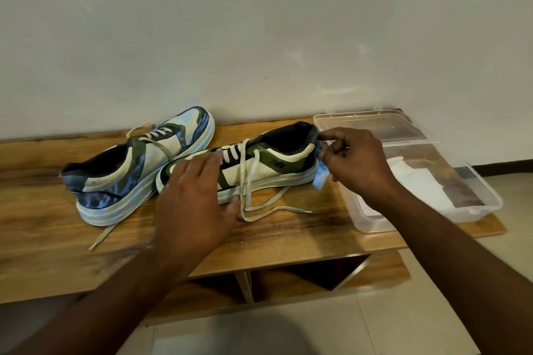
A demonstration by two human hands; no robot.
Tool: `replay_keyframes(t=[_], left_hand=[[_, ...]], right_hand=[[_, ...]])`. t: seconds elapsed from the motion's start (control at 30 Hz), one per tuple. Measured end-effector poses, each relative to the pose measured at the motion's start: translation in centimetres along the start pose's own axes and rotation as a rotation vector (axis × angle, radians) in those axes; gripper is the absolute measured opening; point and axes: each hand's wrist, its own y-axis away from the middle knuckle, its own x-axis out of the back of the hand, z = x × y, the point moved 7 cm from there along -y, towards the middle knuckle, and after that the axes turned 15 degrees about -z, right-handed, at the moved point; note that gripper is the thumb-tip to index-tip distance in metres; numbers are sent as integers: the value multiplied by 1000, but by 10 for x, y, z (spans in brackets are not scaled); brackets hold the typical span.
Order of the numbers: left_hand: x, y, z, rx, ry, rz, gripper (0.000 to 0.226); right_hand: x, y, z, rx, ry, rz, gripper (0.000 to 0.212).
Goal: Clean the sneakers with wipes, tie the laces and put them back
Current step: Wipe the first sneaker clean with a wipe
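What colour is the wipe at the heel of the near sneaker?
Light blue: the wipe is pinched in the right hand, seen in the head view.

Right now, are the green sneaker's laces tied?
No. The green sneaker has its laces trailing loose across the wooden tabletop, with no knot.
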Motion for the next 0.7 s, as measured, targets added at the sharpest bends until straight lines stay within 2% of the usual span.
replay_keyframes(t=[0.07,0.17,0.3,0.43,0.6,0.7], left_hand=[[-4,2,-4,84,-44,-62,75],[-9,1,-2,85,-117,-127,76],[-6,1,-2,43,-83,-103,70],[-6,2,-1,-25,-34,-93,69],[-11,-4,2,-46,61,-112,70],[-9,-12,4,4,116,-42,72]], right_hand=[[2,2,-4,4,14,-17,37],[3,11,-14,28,102,-46,39],[10,30,-17,10,174,-87,33],[15,56,-14,-19,164,-135,17],[9,85,-16,49,122,-172,17],[1,91,-13,79,61,-150,18]])
